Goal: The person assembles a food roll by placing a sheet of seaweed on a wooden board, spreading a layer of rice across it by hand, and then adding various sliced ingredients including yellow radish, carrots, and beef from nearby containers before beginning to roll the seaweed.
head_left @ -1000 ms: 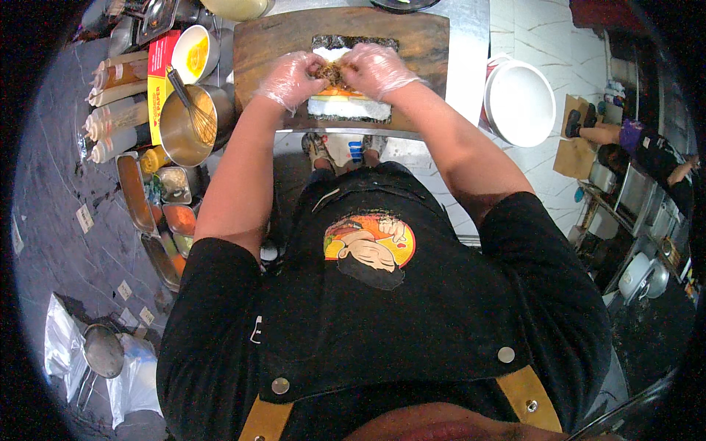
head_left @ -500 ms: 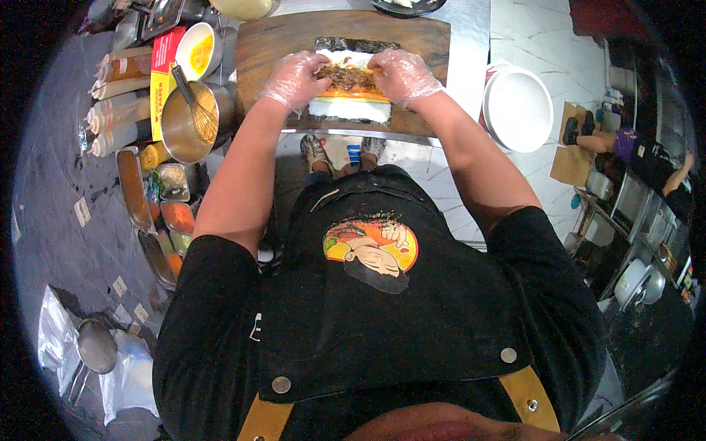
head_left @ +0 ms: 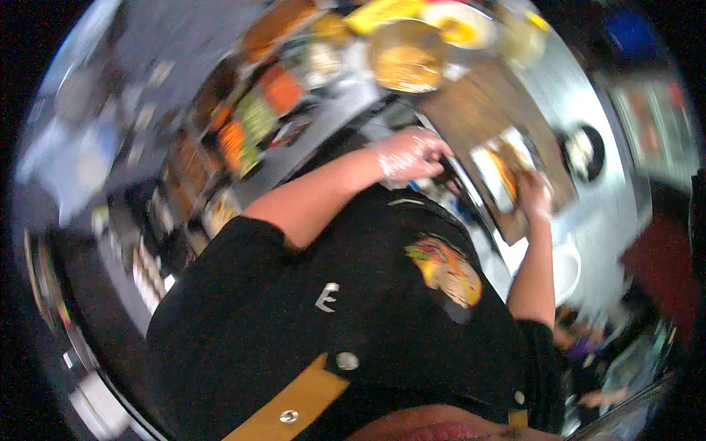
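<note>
On a brown wooden board lies a dark seaweed sheet spread with white rice, carrying brown and orange filling. My right hand, in a clear plastic glove, is at the far right end of the filling. Its fingers are smeared by motion, so their grip is unclear. My left hand, gloved too, is off the food, just short of the board's near left edge. Its fingers are slightly bent and apart, with nothing seen in them.
A steel bowl of yellow-orange mixture and a white bowl stand beyond the board's left corner. Containers of orange shreds and green food line the left. A black plate and white plates are to the right.
My view has swung round to the left and blurred. My left hand has come away from the filling toward the left; my right hand stays at it.
</note>
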The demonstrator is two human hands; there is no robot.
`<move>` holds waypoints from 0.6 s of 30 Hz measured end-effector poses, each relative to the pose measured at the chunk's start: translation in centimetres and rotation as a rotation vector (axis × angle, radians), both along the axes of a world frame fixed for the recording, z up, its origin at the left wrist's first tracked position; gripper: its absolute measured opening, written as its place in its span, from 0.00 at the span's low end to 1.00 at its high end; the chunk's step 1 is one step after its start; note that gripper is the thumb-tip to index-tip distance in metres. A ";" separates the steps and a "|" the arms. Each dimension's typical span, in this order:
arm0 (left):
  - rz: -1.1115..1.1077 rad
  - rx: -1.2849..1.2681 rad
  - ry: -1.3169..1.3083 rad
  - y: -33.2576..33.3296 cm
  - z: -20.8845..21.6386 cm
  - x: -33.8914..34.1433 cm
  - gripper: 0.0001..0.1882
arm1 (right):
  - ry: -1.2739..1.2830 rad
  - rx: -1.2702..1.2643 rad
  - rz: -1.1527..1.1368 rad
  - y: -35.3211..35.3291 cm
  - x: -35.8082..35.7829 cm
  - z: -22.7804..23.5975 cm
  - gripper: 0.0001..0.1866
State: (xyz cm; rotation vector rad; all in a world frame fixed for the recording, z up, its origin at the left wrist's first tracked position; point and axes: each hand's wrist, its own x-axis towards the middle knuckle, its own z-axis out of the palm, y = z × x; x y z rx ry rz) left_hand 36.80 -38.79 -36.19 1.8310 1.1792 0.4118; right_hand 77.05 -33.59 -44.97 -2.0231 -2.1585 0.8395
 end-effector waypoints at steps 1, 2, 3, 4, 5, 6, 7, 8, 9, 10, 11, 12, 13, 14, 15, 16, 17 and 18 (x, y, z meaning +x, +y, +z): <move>0.003 0.043 0.022 -0.3 0.6 -1.9 0.20 | 0.054 0.068 -0.051 -0.4 3.2 -2.9 0.16; 0.097 0.044 0.019 -2.4 1.5 -5.1 0.20 | -0.013 0.104 0.007 -0.3 2.7 -2.5 0.15; 0.158 0.064 -0.013 -3.3 2.3 -7.6 0.20 | 0.027 0.088 -0.090 -0.4 4.5 -3.7 0.14; 0.268 0.080 -0.016 -5.8 2.0 -11.2 0.20 | -0.034 0.103 -0.022 -0.3 3.0 -2.7 0.13; 0.353 0.059 -0.004 -7.5 2.9 -14.5 0.19 | 0.054 0.115 -0.034 -0.6 2.7 -2.0 0.12; 0.456 0.038 -0.018 -9.1 4.4 -17.7 0.18 | 0.199 0.067 -0.107 -1.5 6.0 -2.9 0.18; 0.596 0.003 0.023 -12.0 5.4 -20.8 0.17 | 0.105 -0.005 -0.051 -1.4 2.8 -1.1 0.18; 0.713 0.009 0.009 -14.1 5.3 -24.5 0.16 | 0.032 0.035 0.011 -1.0 2.9 -1.0 0.18; 0.847 0.007 0.015 -16.8 5.3 -28.5 0.14 | -0.034 0.043 0.007 -0.9 0.3 0.0 0.15; 0.953 0.029 0.160 -18.5 6.0 -32.5 0.15 | 0.031 0.037 -0.017 -0.7 0.3 -0.2 0.13; 1.054 0.047 0.299 -20.2 6.4 -36.7 0.17 | 0.090 0.034 -0.043 -0.1 0.4 -0.4 0.12; 1.195 0.004 0.334 -22.5 6.4 -40.8 0.17 | 0.110 0.000 -0.035 0.4 -1.3 -0.1 0.12; 1.331 -0.040 0.366 -24.6 6.2 -45.0 0.17 | 0.131 -0.032 -0.032 0.8 -3.1 0.3 0.11; 1.342 -0.019 0.508 -26.0 6.3 -49.2 0.18 | 0.153 -0.062 -0.046 0.7 -4.3 0.4 0.11; 1.364 -0.013 0.642 -28.0 5.9 -53.0 0.18 | 0.198 -0.043 -0.015 1.1 -6.0 0.6 0.11; 1.368 -0.005 0.759 -28.6 4.8 -56.8 0.18 | 0.243 -0.016 -0.003 1.0 -6.9 0.4 0.11; 1.369 -0.001 0.879 -29.0 3.8 -59.9 0.18 | 0.288 0.007 0.011 0.9 -7.9 0.6 0.12; 1.305 -0.172 0.966 -30.0 4.3 -61.9 0.21 | 0.227 -0.160 -0.071 0.5 -11.5 1.4 0.12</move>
